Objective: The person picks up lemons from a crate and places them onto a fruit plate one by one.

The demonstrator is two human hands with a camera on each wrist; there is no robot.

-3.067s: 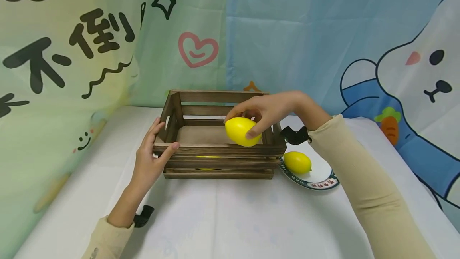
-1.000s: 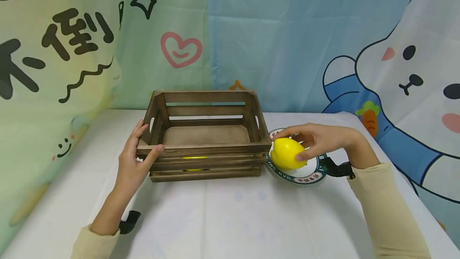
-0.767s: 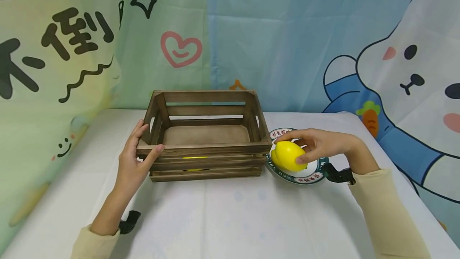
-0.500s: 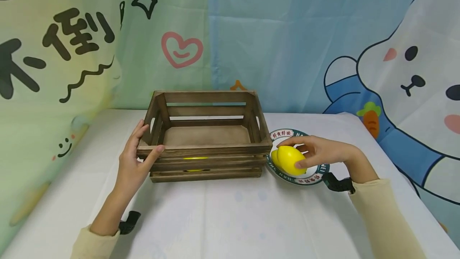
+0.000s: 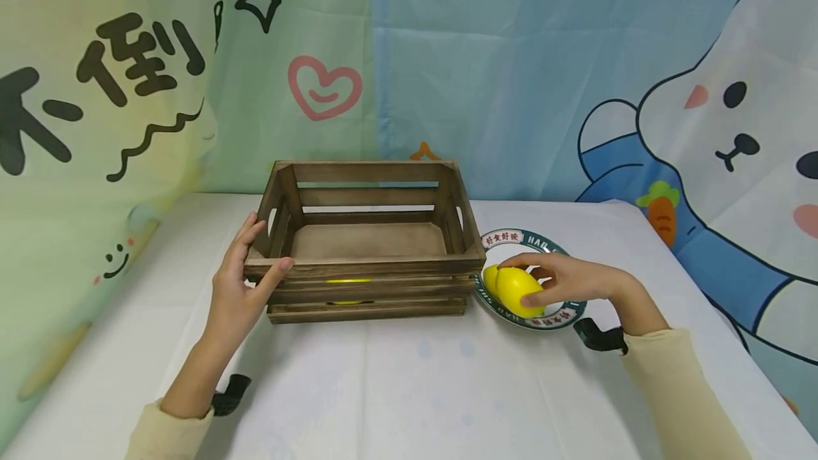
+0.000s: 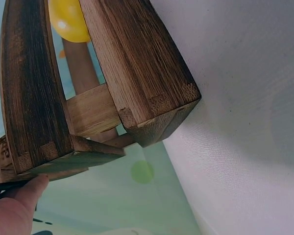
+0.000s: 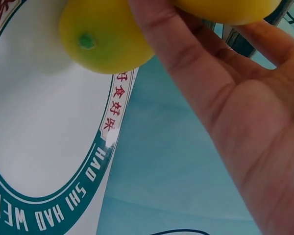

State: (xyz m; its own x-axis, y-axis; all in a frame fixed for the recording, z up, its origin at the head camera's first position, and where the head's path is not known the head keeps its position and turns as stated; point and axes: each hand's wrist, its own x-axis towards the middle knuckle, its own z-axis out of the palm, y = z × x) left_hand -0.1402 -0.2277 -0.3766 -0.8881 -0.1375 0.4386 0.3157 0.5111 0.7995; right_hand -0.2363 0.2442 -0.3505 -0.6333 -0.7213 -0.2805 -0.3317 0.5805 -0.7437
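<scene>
Left fingers (image 5: 243,234) grip a crate (image 5: 373,268) containing fruit (image 6: 71,22), right fingers (image 5: 532,260) a lemon (image 5: 515,293) beside another (image 5: 489,278) on a plate (image 5: 537,241).

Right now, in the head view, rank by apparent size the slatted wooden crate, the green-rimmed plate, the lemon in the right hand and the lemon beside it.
1. Slatted wooden crate
2. Green-rimmed plate
Unranked: held lemon, in the right hand, and other lemon, which is partly hidden behind it.
</scene>
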